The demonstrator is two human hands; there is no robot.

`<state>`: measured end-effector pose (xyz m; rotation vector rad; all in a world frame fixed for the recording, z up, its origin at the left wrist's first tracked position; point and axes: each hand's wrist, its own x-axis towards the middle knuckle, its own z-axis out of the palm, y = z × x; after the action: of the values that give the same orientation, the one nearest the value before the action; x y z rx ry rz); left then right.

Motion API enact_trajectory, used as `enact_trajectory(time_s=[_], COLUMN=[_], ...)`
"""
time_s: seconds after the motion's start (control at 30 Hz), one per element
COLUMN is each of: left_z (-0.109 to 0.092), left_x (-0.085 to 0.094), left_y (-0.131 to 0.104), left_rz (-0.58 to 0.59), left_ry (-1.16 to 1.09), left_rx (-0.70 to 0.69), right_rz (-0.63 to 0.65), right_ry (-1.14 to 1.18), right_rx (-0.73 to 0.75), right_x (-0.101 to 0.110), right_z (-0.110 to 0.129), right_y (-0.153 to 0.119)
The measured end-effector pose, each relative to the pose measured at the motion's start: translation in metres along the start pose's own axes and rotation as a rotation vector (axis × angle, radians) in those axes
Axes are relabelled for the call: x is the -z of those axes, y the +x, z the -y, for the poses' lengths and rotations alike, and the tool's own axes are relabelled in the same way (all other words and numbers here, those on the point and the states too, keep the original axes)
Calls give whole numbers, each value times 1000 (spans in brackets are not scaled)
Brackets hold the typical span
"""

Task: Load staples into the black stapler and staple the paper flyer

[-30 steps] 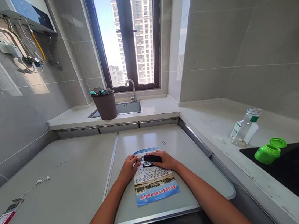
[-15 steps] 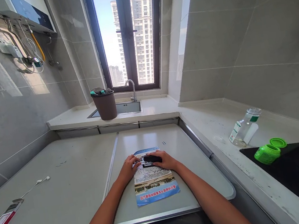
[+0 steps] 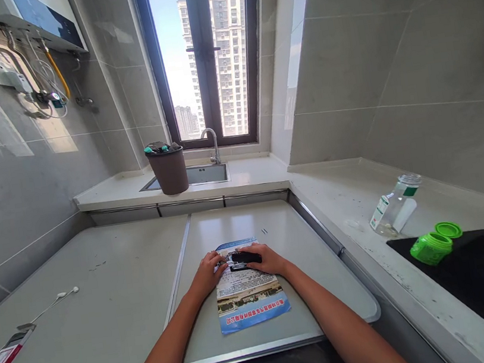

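A wide, pale surface [image 3: 126,318]; on it lies a printed leaflet [image 3: 249,291]. My right fingers [image 3: 260,248] are clamped on a black stapler-like tool [image 3: 246,257] atop it; my left fingers [image 3: 214,260] sit at its other end, grip unclear. Hands unmoved this past second, suggesting steadying.

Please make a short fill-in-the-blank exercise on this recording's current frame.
The small oblong black-topped tool is gripped mainly by the person's ____ hand.
The largest lettering on the blue-edged printed sheet is coloured ____.
The open-lidded plastic jar is coloured ____.
Missing words: right; red; green.
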<state>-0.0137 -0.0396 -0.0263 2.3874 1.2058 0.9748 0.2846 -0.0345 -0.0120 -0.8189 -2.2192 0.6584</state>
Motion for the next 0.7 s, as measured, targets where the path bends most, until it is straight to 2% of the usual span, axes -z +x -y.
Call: enact_trajectory(time_s=[0.27,0.7], left_z=[-3,-2], left_x=[3,12], left_y=[-2,-4], left_rz=[21,-28], left_ry=[80,7], left_rx=[-50,-80], right_rz=[-20,-159], right_ry=[26,252], right_rx=[-17,-107], right_x=[2,14], right_z=[2,-3], right_y=[0,-3])
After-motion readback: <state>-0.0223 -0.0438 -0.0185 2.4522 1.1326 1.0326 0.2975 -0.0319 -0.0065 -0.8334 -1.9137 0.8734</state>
